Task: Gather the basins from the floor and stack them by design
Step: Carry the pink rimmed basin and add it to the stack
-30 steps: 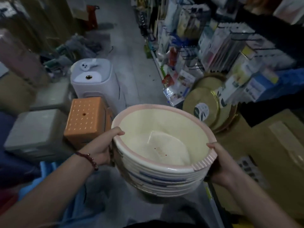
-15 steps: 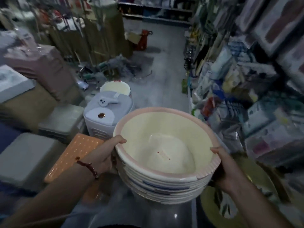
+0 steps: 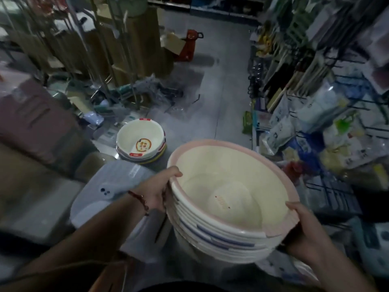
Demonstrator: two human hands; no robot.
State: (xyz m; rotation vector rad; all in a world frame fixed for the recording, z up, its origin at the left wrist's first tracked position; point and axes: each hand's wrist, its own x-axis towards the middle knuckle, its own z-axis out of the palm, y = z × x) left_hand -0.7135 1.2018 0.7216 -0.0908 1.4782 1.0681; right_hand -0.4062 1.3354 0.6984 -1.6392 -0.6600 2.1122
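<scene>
I carry a stack of several nested cream basins (image 3: 221,232) at waist height; the top one has a pink rim, lower ones show blue rims. My left hand (image 3: 156,192) grips the stack's left rim, thumb over the edge. On the right side, my right hand (image 3: 303,230) grips the ribbed pink handle. A second stack of basins (image 3: 140,142), white with red handles and a round label inside, sits on the floor ahead to the left.
A grey-white appliance (image 3: 117,194) stands just left of the carried stack. Boxes and wrapped goods line the left side. Shelves and hanging packaged goods (image 3: 315,123) fill the right. A grey floor aisle (image 3: 221,81) runs ahead, with a red item (image 3: 189,45) farther along.
The view has risen and moved forward along the aisle; the floor stack of red-handled basins has come into sight. The orange stool has dropped out of view. Both hands keep their grip.
</scene>
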